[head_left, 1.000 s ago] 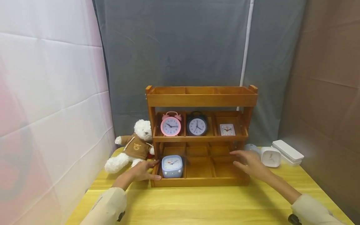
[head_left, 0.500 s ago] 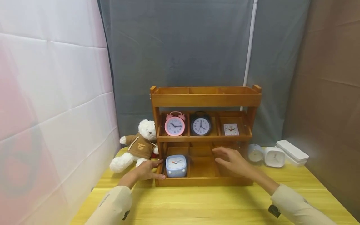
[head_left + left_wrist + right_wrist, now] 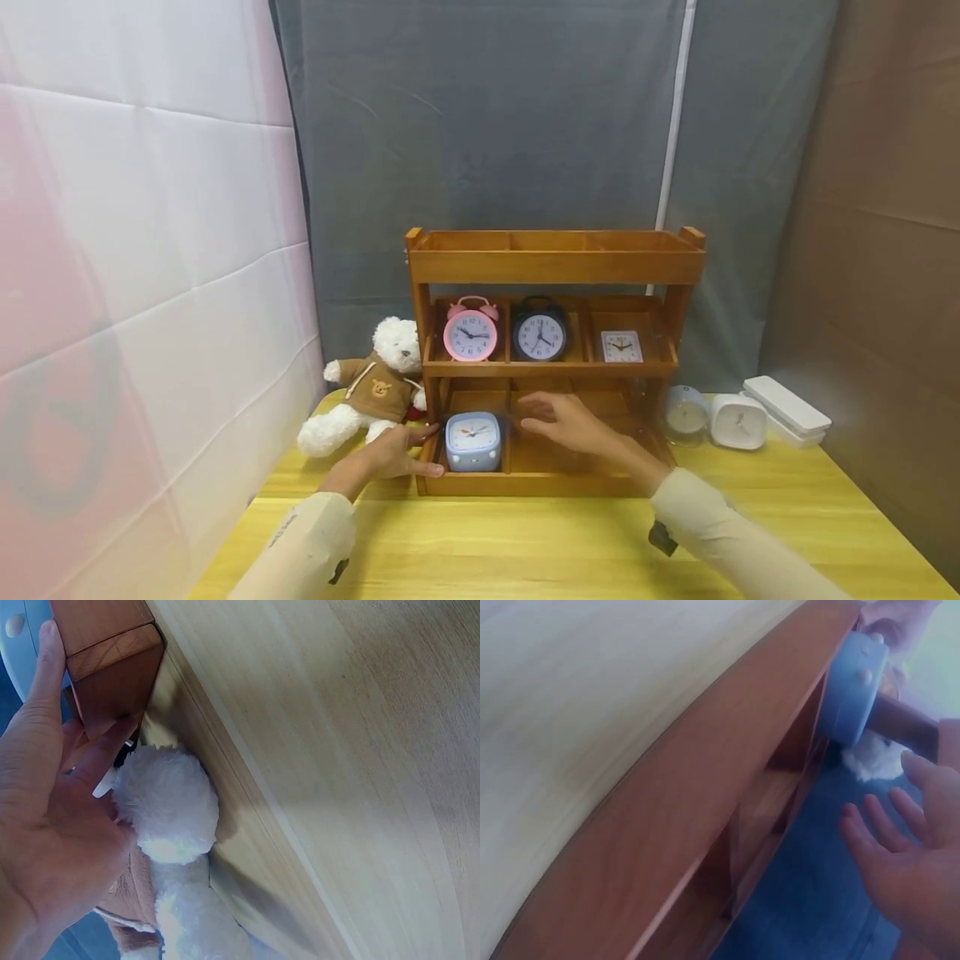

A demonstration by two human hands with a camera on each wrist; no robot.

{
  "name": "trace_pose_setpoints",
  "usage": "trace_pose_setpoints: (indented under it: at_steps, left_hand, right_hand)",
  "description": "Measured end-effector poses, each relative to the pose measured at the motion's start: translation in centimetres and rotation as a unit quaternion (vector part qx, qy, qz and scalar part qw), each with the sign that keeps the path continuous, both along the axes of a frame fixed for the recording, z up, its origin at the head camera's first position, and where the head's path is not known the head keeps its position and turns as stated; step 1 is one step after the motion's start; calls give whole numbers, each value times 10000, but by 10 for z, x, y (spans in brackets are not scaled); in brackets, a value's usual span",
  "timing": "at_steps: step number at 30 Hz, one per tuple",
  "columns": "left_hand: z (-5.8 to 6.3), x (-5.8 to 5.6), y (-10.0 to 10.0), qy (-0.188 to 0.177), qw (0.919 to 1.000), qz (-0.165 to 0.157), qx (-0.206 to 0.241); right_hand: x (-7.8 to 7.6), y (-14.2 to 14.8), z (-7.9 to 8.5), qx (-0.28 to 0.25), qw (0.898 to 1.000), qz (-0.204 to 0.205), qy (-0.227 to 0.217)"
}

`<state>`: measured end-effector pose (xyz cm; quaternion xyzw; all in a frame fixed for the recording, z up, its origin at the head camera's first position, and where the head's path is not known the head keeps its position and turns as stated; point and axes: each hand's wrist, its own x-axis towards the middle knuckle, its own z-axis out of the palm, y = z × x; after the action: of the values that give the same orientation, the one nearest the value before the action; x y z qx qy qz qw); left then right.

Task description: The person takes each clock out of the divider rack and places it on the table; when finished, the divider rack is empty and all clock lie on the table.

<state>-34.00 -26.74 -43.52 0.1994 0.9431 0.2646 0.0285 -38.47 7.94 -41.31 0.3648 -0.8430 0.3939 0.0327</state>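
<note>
A light-blue alarm clock [image 3: 473,442] sits in the lower left compartment of a brown wooden shelf [image 3: 555,268]. My left hand [image 3: 386,454] grips the shelf's lower left end; in the left wrist view, the thumb lies along the front corner and the fingers reach round the side board. To the right of the blue clock, my right hand [image 3: 570,423] hovers before the lower middle compartment, fingers apart and holding nothing. The right wrist view shows its bent fingers [image 3: 877,825] short of the clock.
On the middle tier stand a pink alarm clock [image 3: 470,335], a black one [image 3: 540,336] and a small white square one [image 3: 622,347]. A teddy bear [image 3: 378,387] leans at the left. Further right are a grey-blue clock [image 3: 686,410], a white clock [image 3: 738,422] and white boxes [image 3: 786,407].
My right hand has moved left across the lower tier, from the right compartment towards the blue alarm clock. My left hand keeps its grip on the shelf. The head view has shifted slightly.
</note>
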Motion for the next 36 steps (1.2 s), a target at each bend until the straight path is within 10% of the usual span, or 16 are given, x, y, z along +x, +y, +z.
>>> trace_pose_setpoints:
  at_steps: [22,36]
  left_hand:
    - [8,-7,17,9,9997,-244,20]
    - [-1,-2,-2,-29,10000,-71,-46]
  right_hand:
    - [-25,-56,-11,943,9948,-51,-373]
    - [-18,-70,-23,571,9975,406,11]
